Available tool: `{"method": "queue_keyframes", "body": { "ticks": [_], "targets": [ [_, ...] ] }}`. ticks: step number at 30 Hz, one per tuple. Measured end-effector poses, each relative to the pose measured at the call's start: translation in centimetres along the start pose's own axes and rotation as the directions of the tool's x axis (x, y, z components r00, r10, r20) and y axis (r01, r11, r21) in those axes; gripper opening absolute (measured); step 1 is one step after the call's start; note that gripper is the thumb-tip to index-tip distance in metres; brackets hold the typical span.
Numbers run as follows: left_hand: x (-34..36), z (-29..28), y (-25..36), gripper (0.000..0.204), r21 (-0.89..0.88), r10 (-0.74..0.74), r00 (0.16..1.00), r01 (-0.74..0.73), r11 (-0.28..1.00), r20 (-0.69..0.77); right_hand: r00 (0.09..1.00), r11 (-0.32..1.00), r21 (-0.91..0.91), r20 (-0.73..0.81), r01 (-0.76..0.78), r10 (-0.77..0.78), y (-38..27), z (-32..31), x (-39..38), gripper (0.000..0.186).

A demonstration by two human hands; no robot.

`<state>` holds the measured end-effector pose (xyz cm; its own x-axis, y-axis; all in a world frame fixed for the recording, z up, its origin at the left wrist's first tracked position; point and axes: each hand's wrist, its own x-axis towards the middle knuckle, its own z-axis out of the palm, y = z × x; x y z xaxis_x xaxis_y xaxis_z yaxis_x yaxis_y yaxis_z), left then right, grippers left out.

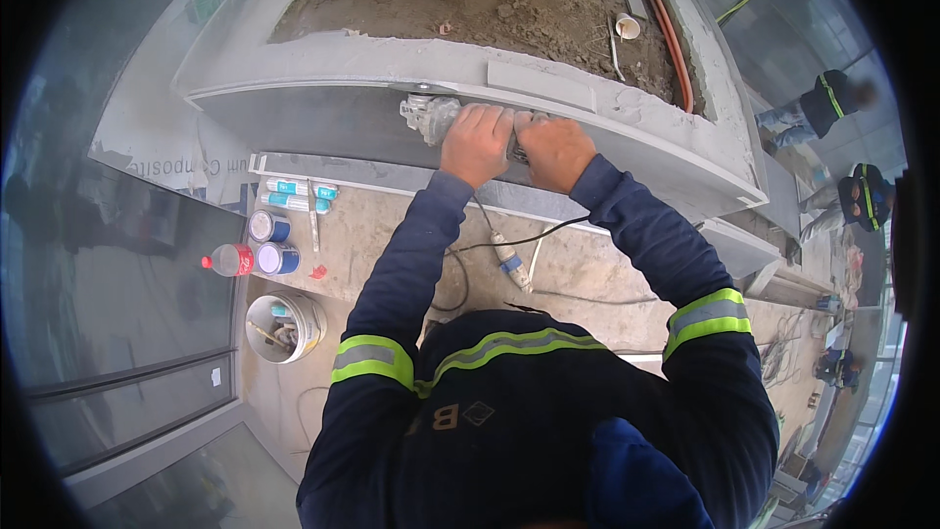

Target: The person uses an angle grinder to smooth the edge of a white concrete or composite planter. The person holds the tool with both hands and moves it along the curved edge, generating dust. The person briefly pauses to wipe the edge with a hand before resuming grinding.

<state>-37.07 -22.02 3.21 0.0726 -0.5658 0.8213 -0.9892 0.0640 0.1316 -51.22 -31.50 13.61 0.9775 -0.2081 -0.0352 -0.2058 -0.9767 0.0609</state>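
1. Gripping a power tool: left hand closed around its body, right hand wrapped behind, probably for steadiness, working end up at the grey slab.
2. Cans and bucket sit off left on dusty concrete floor, likely clear of the cord connector.
3. Soil bed beyond, co-workers far right.

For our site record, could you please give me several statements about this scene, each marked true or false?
1. The left hand and right hand both grip the power tool. True.
2. The red-capped bottle is inside the bucket. False: the bottle is beside two tins.
3. Both sleeves carry reflective bands. True.
4. The blue-and-white tubes lie on the soil. False: the tubes lie near the tins, outside the soil bed.
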Motion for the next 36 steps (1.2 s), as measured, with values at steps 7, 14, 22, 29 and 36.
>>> {"method": "queue_keyframes", "body": {
  "ticks": [7,14,22,29,36],
  "targets": [
    [-0.7,0.3,-1.7,0.043,0.041,-0.013,1.000,0.012,0.999,0.011,0.994,0.998,0.013,-0.096,0.059,-0.057,0.0,1.5,1.4,0.023],
    [-1.0,-0.1,-4.1,0.043,0.059,-0.046,0.998,0.043,0.997,0.037,0.994,0.997,0.018,-0.076,0.082,-0.080,-0.4,2.8,4.6,0.025],
    [0.4,0.8,0.9,0.040,0.021,0.002,1.000,-0.002,1.000,0.021,0.999,1.000,0.012,-0.041,0.007,-0.006,1.5,0.9,-0.9,0.029],
    [-0.3,0.7,-0.5,0.040,0.056,-0.008,1.000,0.007,0.998,0.019,0.993,0.999,0.017,-0.108,0.046,-0.044,0.9,1.7,0.5,0.023],
    [-1.4,0.6,-4.5,0.059,0.075,-0.056,0.996,0.051,0.996,0.067,0.993,0.996,-0.008,-0.072,0.090,-0.091,0.2,2.9,4.5,0.020]
  ]
}}
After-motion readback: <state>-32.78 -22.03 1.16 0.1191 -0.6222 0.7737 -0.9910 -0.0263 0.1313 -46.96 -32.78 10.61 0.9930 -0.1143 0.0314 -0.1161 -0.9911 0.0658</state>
